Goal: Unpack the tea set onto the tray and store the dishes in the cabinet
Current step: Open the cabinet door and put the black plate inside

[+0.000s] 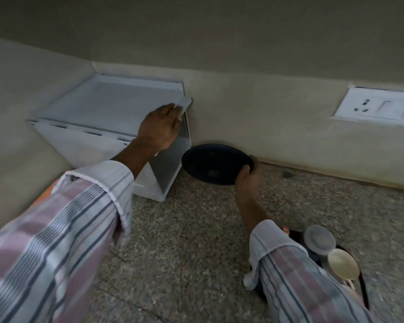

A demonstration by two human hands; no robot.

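Note:
A white cabinet (103,108) stands on the speckled counter in the left corner against the wall. My left hand (159,129) grips the handle (184,102) at the cabinet's upper right corner, fingers curled around it. My right hand (248,176) holds a dark round plate (214,163) by its right rim, just right of the cabinet and close to the wall. At the bottom right a dark tray (363,290) carries a lidded cup (318,240) and a cream cup (343,263), partly hidden behind my right sleeve.
A white socket and switch plate (378,106) is set into the wall at the right. The beige wall runs along the counter's back edge. Speckled counter (196,229) stretches between my arms.

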